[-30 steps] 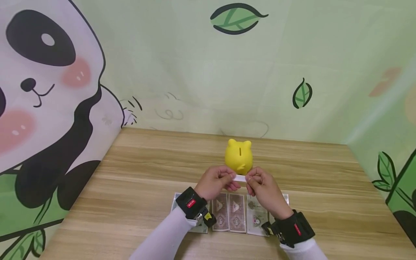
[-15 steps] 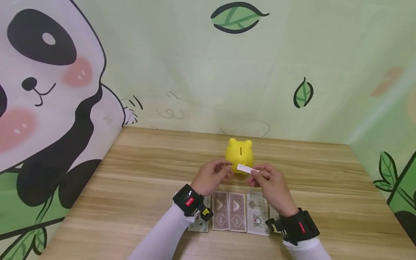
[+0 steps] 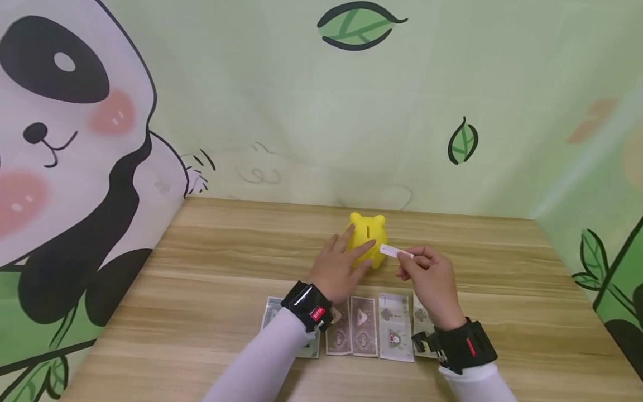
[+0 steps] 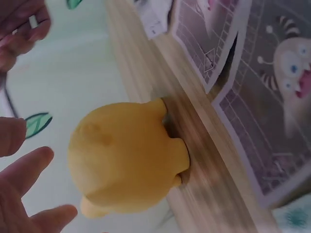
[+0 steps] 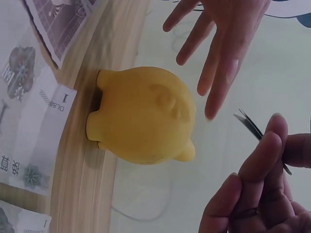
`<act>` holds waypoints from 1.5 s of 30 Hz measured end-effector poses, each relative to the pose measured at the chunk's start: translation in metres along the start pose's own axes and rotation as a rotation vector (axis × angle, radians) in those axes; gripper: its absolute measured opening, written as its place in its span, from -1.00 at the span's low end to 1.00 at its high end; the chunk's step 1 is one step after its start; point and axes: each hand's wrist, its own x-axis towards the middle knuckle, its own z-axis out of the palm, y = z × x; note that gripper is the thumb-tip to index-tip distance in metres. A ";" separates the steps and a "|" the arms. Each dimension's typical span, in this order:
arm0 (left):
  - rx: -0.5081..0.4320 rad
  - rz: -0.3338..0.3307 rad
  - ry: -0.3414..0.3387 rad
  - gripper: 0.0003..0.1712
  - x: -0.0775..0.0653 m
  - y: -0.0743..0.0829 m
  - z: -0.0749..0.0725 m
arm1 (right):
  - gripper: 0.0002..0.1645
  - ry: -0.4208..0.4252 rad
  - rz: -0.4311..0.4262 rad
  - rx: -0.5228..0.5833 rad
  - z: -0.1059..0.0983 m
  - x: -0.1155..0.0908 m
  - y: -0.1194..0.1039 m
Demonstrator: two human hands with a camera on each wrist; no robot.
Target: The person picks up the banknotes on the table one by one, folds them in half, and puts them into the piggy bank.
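A yellow piggy bank [image 3: 375, 226] stands upright with its coin slot on top. My left hand [image 3: 334, 273] reaches over its near left side with the fingers spread; in the left wrist view the fingertips [image 4: 60, 216] hang beside the piggy bank [image 4: 126, 155]. Between thumb and fingers my right hand [image 3: 437, 282] pinches a narrow, folded white paper note [image 3: 392, 251], held just right of the piggy bank. In the right wrist view the folded note [image 5: 250, 127] appears edge-on, its layers slightly parted at the end.
Several play banknotes lie in a row in front of the piggy bank, among them a brown one [image 3: 364, 329] and a pale one [image 3: 395, 329]. The forearms pass above the row. A green wall [image 3: 281, 111] with a panda print rises behind the wooden table [image 3: 226, 251].
The left hand has let go of the folded note and moved forward to the piggy bank, fingers spreading. The right hand has carried the note slightly right and forward.
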 end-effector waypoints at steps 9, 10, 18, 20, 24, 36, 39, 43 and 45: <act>0.130 -0.094 -0.011 -0.38 0.011 0.013 0.011 | -0.74 0.035 0.003 0.020 0.001 0.000 -0.002; 0.144 -0.100 -0.009 -0.37 0.012 0.013 0.013 | -0.73 0.032 0.000 0.023 0.001 0.000 -0.003; 0.182 -0.073 0.034 -0.33 0.016 0.010 0.021 | -0.73 0.021 -0.003 0.025 0.003 -0.002 -0.005; 0.177 -0.064 0.033 -0.31 0.016 0.009 0.023 | -0.74 0.022 -0.003 0.021 0.003 -0.001 -0.004; 0.190 -0.044 0.038 -0.30 0.014 0.011 0.023 | -0.78 0.022 -0.002 0.021 0.004 0.000 -0.001; 0.239 -0.046 0.088 -0.35 -0.001 0.020 0.020 | -0.76 0.028 -0.006 0.026 0.004 0.000 0.000; 0.252 -0.050 0.102 -0.36 -0.004 0.021 0.023 | -0.75 0.038 -0.007 0.037 0.005 0.000 0.001; 0.269 -0.052 0.109 -0.36 -0.007 0.021 0.026 | -0.75 0.029 -0.026 0.047 0.007 -0.001 0.002; 0.276 -0.049 0.117 -0.35 -0.008 0.021 0.028 | -0.78 0.021 -0.044 0.055 0.009 -0.002 0.003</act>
